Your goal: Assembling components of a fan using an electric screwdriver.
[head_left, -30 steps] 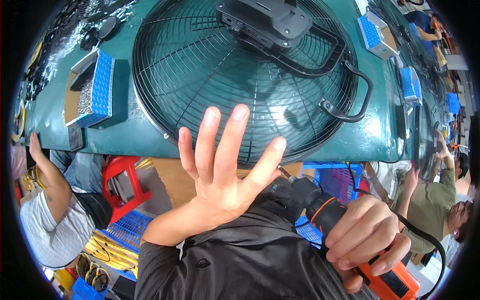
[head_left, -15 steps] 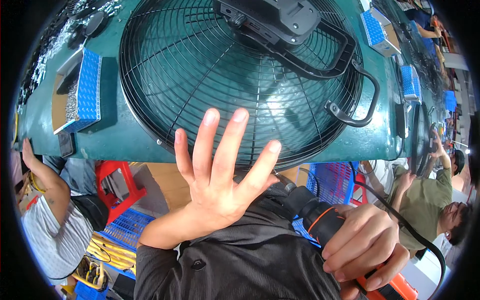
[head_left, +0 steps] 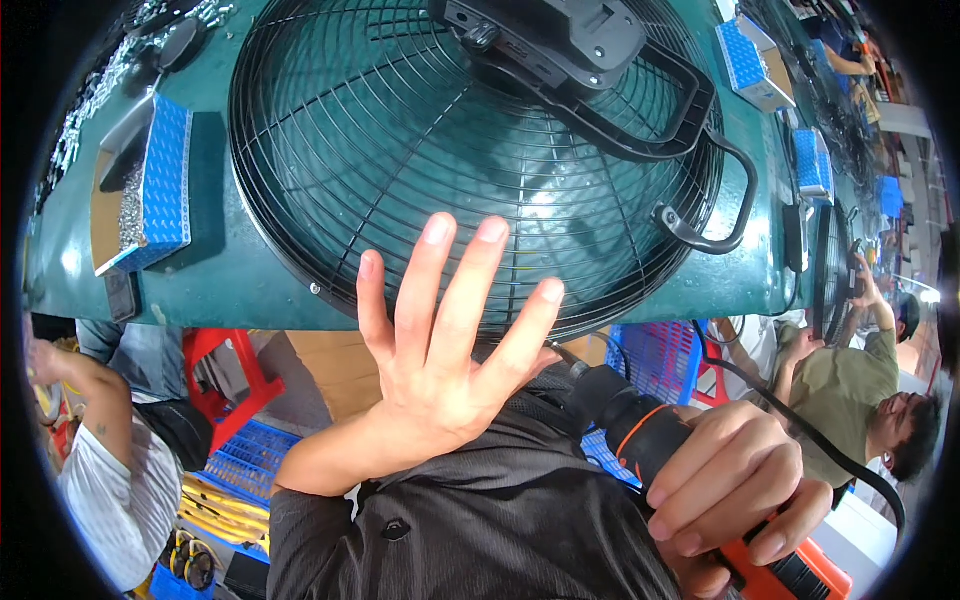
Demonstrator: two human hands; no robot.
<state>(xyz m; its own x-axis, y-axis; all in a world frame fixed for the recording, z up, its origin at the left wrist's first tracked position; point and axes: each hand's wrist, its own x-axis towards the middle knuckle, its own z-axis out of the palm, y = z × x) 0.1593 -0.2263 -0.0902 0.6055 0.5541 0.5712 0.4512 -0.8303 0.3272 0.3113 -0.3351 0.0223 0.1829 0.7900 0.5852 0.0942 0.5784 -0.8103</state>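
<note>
A round black wire fan guard [head_left: 330, 170] lies on the green table, with a black plastic housing and bracket [head_left: 545, 45] at its hub and a curved black handle [head_left: 735, 200] on its right. Over the guard's near rim, my left hand [head_left: 440, 360] is open, fingers spread and pointing away from me; whether it touches the wires is unclear. My right hand [head_left: 735, 480] is wrapped round an orange-and-black corded power drill [head_left: 635, 430]. The drill's tip points up and left to the near rim, where my left thumb and the rim partly hide it.
Blue-and-white cardboard boxes of small screws [head_left: 160, 180] stand at left and right. Loose metal fasteners lie far left. The drill's black cable [head_left: 800, 425] loops on my right. Under the table edge are a red stool [head_left: 235, 380] and blue crates [head_left: 655, 370]. People work on both sides.
The view has shifted slightly, moving the guard and left-hand box a little left in the picture. My left hand stays spread, and my right hand still grips the drill near the rim.
</note>
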